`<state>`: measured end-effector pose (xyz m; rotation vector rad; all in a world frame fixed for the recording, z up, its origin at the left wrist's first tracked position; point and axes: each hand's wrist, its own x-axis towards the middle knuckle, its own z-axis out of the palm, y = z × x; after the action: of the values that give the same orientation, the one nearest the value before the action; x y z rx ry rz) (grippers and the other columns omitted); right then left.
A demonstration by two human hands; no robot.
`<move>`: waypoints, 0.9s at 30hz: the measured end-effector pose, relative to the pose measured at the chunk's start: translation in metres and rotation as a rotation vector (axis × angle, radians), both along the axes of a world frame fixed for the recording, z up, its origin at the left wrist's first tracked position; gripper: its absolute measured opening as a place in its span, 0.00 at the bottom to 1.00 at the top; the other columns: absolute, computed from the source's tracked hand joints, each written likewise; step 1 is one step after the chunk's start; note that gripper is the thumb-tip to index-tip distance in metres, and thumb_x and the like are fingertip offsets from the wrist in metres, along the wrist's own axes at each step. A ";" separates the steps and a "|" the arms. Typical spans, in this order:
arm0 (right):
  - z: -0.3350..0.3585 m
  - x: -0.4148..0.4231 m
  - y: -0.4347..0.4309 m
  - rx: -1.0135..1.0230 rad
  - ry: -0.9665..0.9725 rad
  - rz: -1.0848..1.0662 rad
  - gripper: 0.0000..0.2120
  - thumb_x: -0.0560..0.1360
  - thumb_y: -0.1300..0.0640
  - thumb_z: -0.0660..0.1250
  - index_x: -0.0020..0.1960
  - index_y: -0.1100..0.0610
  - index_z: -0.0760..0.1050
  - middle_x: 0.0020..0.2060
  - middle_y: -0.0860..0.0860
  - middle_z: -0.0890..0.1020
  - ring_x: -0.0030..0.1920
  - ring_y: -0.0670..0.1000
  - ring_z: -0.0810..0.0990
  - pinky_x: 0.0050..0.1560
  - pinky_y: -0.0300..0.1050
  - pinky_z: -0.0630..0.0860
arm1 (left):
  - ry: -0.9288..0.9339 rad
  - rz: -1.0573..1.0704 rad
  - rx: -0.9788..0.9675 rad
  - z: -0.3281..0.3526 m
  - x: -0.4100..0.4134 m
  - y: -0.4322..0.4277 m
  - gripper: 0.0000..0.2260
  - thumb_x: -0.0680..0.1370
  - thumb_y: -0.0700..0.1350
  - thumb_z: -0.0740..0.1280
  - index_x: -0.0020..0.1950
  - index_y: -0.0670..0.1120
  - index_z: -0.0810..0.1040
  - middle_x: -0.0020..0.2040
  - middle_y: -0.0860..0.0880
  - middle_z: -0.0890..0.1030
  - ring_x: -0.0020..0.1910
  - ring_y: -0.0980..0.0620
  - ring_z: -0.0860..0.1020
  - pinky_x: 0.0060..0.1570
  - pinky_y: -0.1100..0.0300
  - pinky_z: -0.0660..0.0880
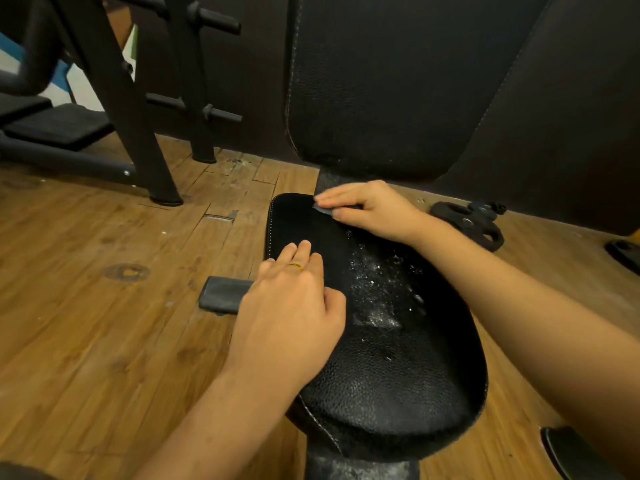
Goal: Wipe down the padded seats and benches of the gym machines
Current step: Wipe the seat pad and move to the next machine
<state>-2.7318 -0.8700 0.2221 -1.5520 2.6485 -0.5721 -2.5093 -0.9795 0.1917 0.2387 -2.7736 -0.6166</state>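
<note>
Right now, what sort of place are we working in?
Most likely a gym: a black padded leather seat with its upright backrest, a dark steel machine frame with pegs, and a worn wooden floor.

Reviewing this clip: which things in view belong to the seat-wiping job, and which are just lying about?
Job: black textured padded seat, speckled white; small grey cloth pinched in right hand; left hand resting on seat; black upright back pad.

Lying about: black metal clamp on wooden floor; dark grey block beside seat; black steel frame with pegs.
</note>
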 end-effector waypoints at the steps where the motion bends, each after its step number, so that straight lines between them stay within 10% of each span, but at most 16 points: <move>1: -0.001 0.004 -0.019 0.003 0.019 0.038 0.16 0.79 0.61 0.68 0.67 0.55 0.78 0.66 0.49 0.79 0.68 0.42 0.74 0.71 0.38 0.67 | -0.004 0.002 -0.001 0.000 0.000 0.000 0.24 0.82 0.50 0.55 0.79 0.49 0.63 0.80 0.52 0.59 0.78 0.55 0.55 0.74 0.59 0.57; 8: 0.001 0.004 -0.059 0.035 -0.033 0.089 0.17 0.80 0.60 0.66 0.69 0.55 0.76 0.68 0.48 0.77 0.69 0.42 0.71 0.71 0.34 0.64 | -0.006 0.013 -0.006 0.000 -0.001 0.000 0.24 0.81 0.50 0.55 0.78 0.49 0.65 0.80 0.53 0.60 0.78 0.54 0.55 0.73 0.59 0.59; 20: 0.000 0.010 0.110 -0.029 -0.065 -0.394 0.17 0.81 0.59 0.65 0.69 0.51 0.75 0.68 0.44 0.76 0.69 0.40 0.71 0.75 0.50 0.65 | 0.003 -0.022 0.016 -0.003 0.002 -0.004 0.23 0.82 0.50 0.55 0.78 0.48 0.64 0.80 0.52 0.59 0.78 0.55 0.55 0.74 0.60 0.55; 27: -0.014 0.078 0.123 -0.012 -0.003 -0.451 0.21 0.81 0.60 0.64 0.73 0.54 0.71 0.71 0.43 0.71 0.71 0.40 0.65 0.71 0.36 0.58 | -0.007 -0.012 0.013 0.000 0.003 -0.001 0.23 0.82 0.49 0.55 0.78 0.48 0.64 0.80 0.52 0.59 0.78 0.54 0.55 0.73 0.58 0.58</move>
<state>-2.6538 -0.7471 0.2082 -0.9458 3.0063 -0.5992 -2.5066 -0.9807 0.1919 0.2269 -2.7808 -0.6376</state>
